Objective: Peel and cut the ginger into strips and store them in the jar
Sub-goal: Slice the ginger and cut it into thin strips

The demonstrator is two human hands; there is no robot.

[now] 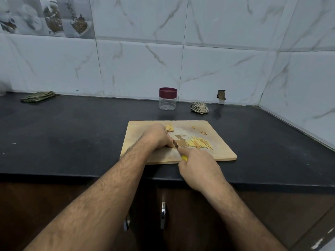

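Two hands meet on the cutting board (223, 151), mid-cut over the ginger.

Your left hand (156, 136) curls its fingers down at the board's middle, pressing a piece you mostly hide; your right hand (198, 169) at the board's near edge grips the yellow-handled knife (178, 148), forefinger laid along its spine, blade just beside your left fingertips. Cut ginger strips (198, 143) lie just right of the blade, near the board's centre. An uncut ginger chunk (169, 128) sits at the board's far side, touching your left hand. Peel scraps (203, 132) lie toward the board's far right. Beyond the board stands the jar (167, 99), lid on, with a crumpled cloth (199, 107) to its right.
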